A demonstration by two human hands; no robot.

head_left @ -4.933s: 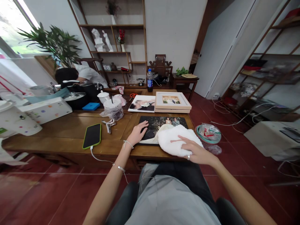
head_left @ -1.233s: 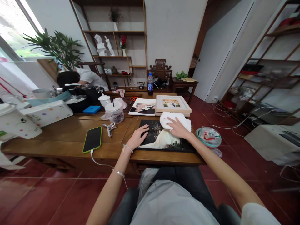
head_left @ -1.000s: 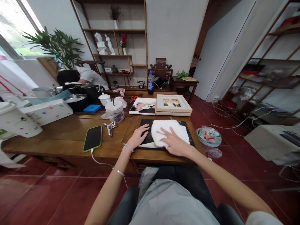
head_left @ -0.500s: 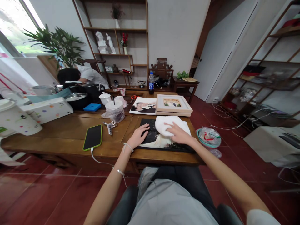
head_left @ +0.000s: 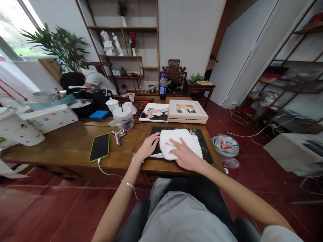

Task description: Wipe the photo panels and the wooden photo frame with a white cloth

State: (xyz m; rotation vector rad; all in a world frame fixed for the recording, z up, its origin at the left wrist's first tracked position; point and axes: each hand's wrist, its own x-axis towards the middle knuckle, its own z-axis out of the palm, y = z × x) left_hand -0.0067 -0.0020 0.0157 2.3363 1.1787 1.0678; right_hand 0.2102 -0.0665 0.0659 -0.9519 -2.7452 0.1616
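Table (head_left: 75,139): photo panel (head_left: 205,149) lies at the near right edge, towel (head_left: 185,139) on top. Right hand (head_left: 185,156) on the towel's near side, left hand (head_left: 148,146) on the panel's left edge. Phone (head_left: 99,147) left of that, clip (head_left: 117,135) between them. Frame (head_left: 187,110) and print (head_left: 153,112) behind the panel, bottle (head_left: 163,87) further back.

The room is lit by daylight from the overexposed window (head_left: 15,37) at upper left. Edges are strongly bent by the wide lens; focus is kept throughout.
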